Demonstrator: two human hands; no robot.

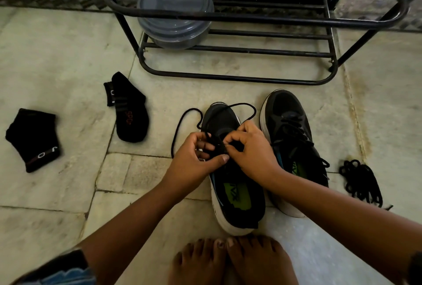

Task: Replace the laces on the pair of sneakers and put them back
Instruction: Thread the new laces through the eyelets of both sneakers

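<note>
Two black sneakers with white soles stand side by side on the stone floor. Over the left sneaker [230, 195], my left hand [194, 159] and my right hand [249, 150] meet at its eyelets. Both pinch a black lace [182, 122], whose loose loops trail across the toe and out to the left on the floor. The right sneaker [290, 138] is laced and tied, and no hand touches it. A bundle of black laces [360, 179] lies on the floor right of the pair.
A black metal shoe rack [239, 52] stands just beyond the sneakers, with a stack of grey lidded containers [175, 15] on its lower shelf. Two black socks [127, 106] [34, 138] lie on the floor at left. My bare feet [233, 259] are just behind the left sneaker's heel.
</note>
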